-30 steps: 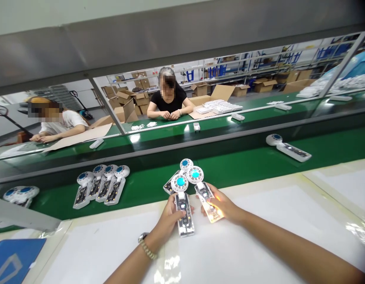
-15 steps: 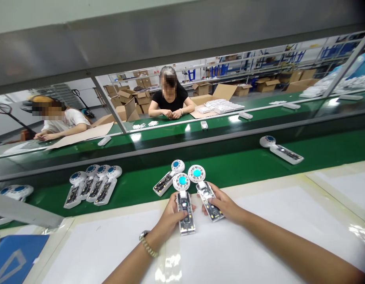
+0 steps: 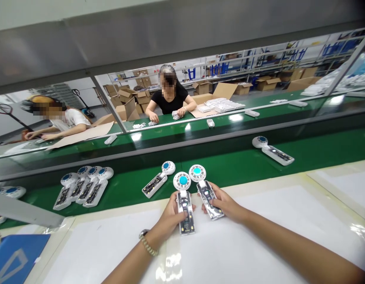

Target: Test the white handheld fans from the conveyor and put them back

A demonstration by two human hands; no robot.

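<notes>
My left hand [image 3: 173,215] is closed around the handle of a handheld fan [image 3: 186,225], thumb pressed on the front. This fan has a round white vented head with a blue centre and a clear handle showing a circuit board. A second such fan [image 3: 197,172] is gripped in my right hand [image 3: 226,205], tilted, its thumb also on the handle. The two round heads sit side by side, very close together. Just beyond my left hand, another fan [image 3: 155,185] with its circuit board exposed lies on the green conveyor belt [image 3: 218,157].
Several fans [image 3: 95,193] lie grouped at left on the belt; one more fan [image 3: 277,154] lies at right. A white work surface [image 3: 229,252] is under my forearms, a blue folder-like item [image 3: 19,256] at lower left. Across a second belt sit two co-workers [image 3: 169,94] near cardboard boxes.
Fans on the near belt have moved left, while white parts on the far belt have moved right. My hands stay nearly still with both fans. The co-worker opposite has parted their hands.
</notes>
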